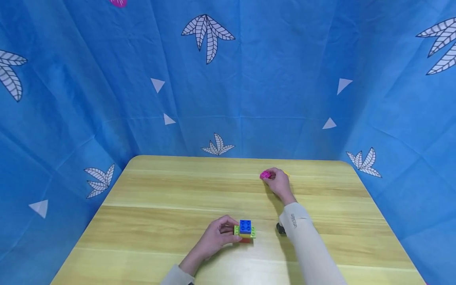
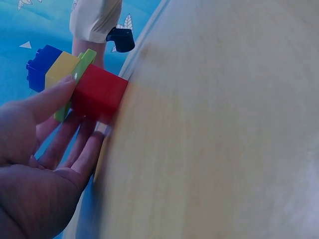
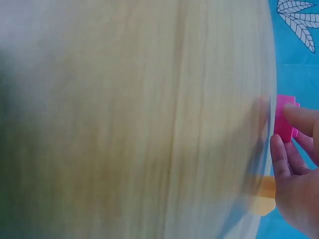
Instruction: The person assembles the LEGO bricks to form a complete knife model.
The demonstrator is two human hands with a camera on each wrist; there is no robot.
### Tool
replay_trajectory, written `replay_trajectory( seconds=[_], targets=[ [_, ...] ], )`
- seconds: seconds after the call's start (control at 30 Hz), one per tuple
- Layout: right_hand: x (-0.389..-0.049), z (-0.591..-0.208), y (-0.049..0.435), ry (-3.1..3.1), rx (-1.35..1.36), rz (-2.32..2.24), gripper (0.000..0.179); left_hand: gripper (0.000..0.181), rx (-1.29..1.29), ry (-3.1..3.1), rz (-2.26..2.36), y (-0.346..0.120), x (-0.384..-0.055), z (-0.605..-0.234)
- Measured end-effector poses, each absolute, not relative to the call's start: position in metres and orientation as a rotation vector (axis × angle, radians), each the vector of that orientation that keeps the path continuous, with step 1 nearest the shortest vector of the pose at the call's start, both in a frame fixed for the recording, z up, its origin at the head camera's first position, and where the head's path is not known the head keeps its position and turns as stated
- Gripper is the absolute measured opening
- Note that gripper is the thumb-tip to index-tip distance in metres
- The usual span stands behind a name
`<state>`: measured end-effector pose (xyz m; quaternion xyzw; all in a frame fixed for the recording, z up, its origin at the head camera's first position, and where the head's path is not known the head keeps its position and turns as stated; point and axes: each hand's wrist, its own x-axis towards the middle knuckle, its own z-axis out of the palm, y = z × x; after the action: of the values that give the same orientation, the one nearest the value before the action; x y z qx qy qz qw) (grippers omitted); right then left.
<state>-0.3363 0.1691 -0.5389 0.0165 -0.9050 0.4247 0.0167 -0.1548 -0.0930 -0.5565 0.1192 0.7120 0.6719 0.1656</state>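
Near the front middle of the table, my left hand [image 1: 218, 236] holds a stack of toy building blocks between thumb and fingers. A blue block [image 1: 245, 226] tops the stack. Under it come a yellow block [image 2: 62, 70], a flat light green plate [image 2: 83, 65] and a red block [image 2: 99, 92] at the bottom, which stands at the tabletop. Farther back and to the right, my right hand [image 1: 279, 184] pinches a pink block [image 1: 265, 174] with thumb and fingers. In the right wrist view the pink block [image 3: 284, 118] shows its studs turned toward the palm.
A yellow-orange block [image 3: 264, 195] lies on the table beside my right hand, mostly hidden by it in the head view. The wooden table [image 1: 171, 190] ends at a blue patterned curtain [image 1: 285, 79] behind and on both sides. A black wrist device [image 1: 280, 228] sits under the right sleeve.
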Motion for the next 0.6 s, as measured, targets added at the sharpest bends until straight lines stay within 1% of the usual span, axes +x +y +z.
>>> replay_trajectory(
  seconds=[0.3,0.6],
  targets=[
    [-0.327,-0.532,0.167,-2.790,0.161,1.398,0.038,0.033,0.311,2.036,1.910,-0.093,-0.154,-0.553],
    [-0.304,-0.517,0.163,-2.769,0.278,1.438,0.040,0.033,0.323,2.041,1.921,-0.092,-0.155,-0.556]
  ],
)
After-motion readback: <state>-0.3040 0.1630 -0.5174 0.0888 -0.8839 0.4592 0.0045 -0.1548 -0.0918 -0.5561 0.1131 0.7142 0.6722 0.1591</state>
